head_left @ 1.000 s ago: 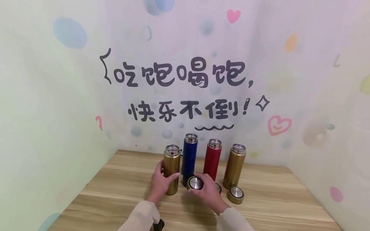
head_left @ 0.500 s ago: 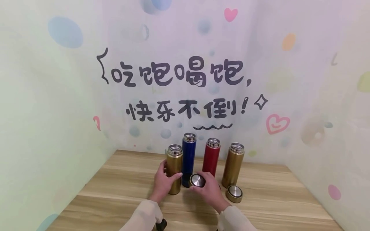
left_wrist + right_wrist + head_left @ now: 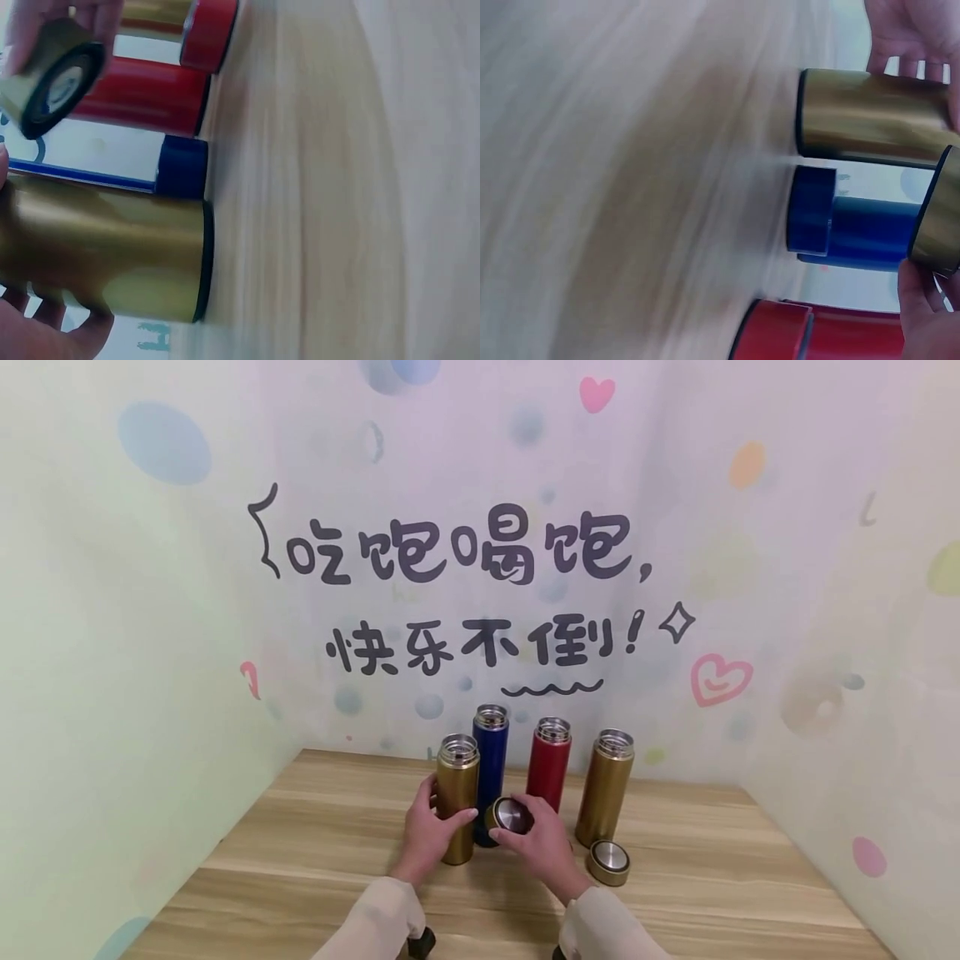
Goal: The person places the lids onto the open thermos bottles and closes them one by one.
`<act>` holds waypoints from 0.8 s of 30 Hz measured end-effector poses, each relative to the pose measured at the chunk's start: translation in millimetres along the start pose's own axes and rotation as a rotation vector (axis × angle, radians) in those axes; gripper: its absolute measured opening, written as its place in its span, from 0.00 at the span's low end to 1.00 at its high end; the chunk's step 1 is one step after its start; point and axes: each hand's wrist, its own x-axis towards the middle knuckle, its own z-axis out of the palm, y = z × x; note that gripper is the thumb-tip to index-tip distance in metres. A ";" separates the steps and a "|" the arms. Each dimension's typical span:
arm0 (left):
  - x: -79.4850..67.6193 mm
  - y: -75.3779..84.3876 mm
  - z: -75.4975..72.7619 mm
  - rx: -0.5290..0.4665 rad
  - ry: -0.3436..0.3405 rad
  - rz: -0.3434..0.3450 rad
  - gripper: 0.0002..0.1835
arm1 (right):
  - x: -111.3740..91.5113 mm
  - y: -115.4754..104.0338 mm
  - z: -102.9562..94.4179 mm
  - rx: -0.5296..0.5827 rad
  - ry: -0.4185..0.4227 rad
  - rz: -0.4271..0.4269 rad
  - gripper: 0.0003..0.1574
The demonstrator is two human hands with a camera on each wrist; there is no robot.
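My left hand grips an upright, lidless gold vacuum flask around its body, thumb at the front. To its right, my right hand pinches a gold lid with a steel disc on top, tilted and held above the table. The lid is apart from the flask and below the level of its mouth. Just behind stands an open blue flask, with its blue lid standing in front of its base in the right wrist view.
An open red flask and a second open gold flask stand further right. A gold lid lies before the latter, a red lid before the red flask. A printed wall closes off the wooden table's back.
My left hand has shifted the gold flask a little to the right, partly in front of the blue one. My right hand has raised the gold lid slightly.
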 end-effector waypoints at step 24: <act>6.4 -5.3 -10.3 0.108 -0.074 0.057 0.43 | 18.6 -31.0 -8.3 0.389 0.106 -0.077 0.41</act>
